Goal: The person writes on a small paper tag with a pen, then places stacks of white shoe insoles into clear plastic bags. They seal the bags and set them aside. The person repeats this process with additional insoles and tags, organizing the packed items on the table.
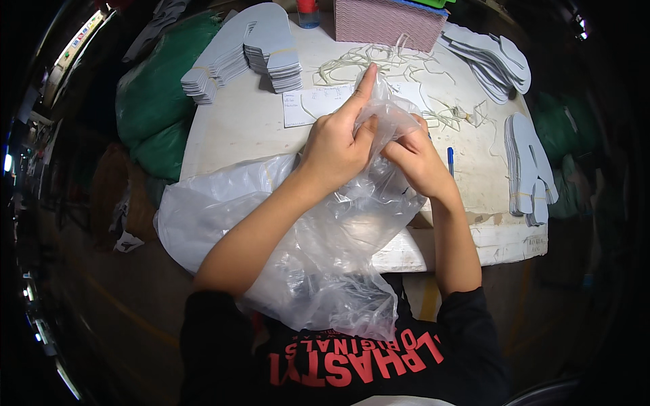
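Note:
A large clear plastic bag (318,237) spreads over the near left of the table and hangs down past its front edge. My left hand (332,145) is closed on the bag's gathered upper end, with the index finger stretched out away from me. Close beside it, my right hand (421,159) pinches the same bunched plastic; some of its fingers are hidden behind the bag. Through the film on the left, pale flat pieces show dimly, with what looks like a yellowish band across them.
Banded stacks of grey cut pieces (250,57) lie at the far left, with more stacks (484,61) (525,166) on the right. Loose pale strings (352,62), a paper sheet (298,111) and a blue pen (451,161) are nearby. A pink box (386,24) stands behind; green sacks (159,95) flank the table.

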Available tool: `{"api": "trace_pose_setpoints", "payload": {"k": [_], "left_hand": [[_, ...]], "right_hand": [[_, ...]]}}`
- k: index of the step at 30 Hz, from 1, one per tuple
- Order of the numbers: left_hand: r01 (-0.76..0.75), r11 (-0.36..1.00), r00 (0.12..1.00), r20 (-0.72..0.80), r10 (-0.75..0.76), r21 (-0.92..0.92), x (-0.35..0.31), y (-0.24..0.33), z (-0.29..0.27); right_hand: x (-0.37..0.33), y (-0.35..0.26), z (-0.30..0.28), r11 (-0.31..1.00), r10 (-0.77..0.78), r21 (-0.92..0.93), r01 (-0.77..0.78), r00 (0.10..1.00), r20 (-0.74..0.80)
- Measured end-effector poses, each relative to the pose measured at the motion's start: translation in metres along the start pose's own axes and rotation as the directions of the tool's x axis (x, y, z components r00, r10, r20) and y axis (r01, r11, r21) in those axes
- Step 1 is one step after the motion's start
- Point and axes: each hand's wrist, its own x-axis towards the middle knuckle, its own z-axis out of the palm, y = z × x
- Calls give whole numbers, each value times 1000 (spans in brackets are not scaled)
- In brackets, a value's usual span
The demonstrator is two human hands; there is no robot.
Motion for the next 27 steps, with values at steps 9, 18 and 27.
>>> {"api": "trace_pose_setpoints", "payload": {"k": [9, 18, 27], "left_hand": [[-244, 969, 960, 153, 236, 38, -1, -6, -4], [366, 670, 905, 415, -95, -646, 7, -3, -26], [267, 775, 952, 281, -120, -573, 4, -14, -28]], "right_hand": [[8, -14, 14, 974, 198, 164, -155, 936, -290], [5, -31, 13, 721, 303, 691, -50, 920, -249], [10, -13, 4, 958, -235, -208, 199, 958, -164]]}}
